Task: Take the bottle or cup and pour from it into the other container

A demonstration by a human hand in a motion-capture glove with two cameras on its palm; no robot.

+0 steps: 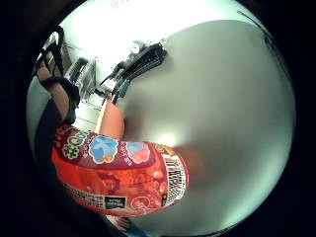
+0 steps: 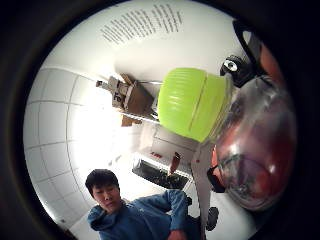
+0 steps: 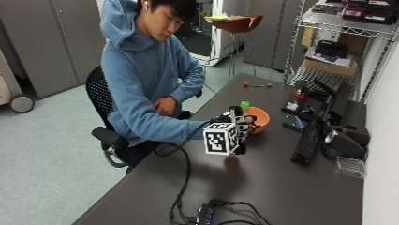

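Note:
In the outside view my gloved right hand [image 3: 239, 127] grips a bottle by its body, roughly upright, above the dark table [image 3: 268, 187]. Its lime green cap [image 3: 245, 105] is on and sticks up above my fingers. The orange bowl [image 3: 259, 119] stands on the table just behind and right of the hand, very close to the bottle. The little finger side palm view shows the bottle's red and orange label [image 1: 118, 177] close to the palm. In the thumb side palm view the green cap [image 2: 192, 102] sits above the clear shoulder [image 2: 255, 155]. The person's bare hand rests at their lap.
Black devices and stands [image 3: 312, 136] line the table's right side, with a clear box [image 3: 349, 166] beside them. Cables and a black hub [image 3: 209, 213] lie at the near edge. A small red item [image 3: 247, 85] lies at the far end. A wire shelf [image 3: 336, 47] stands behind.

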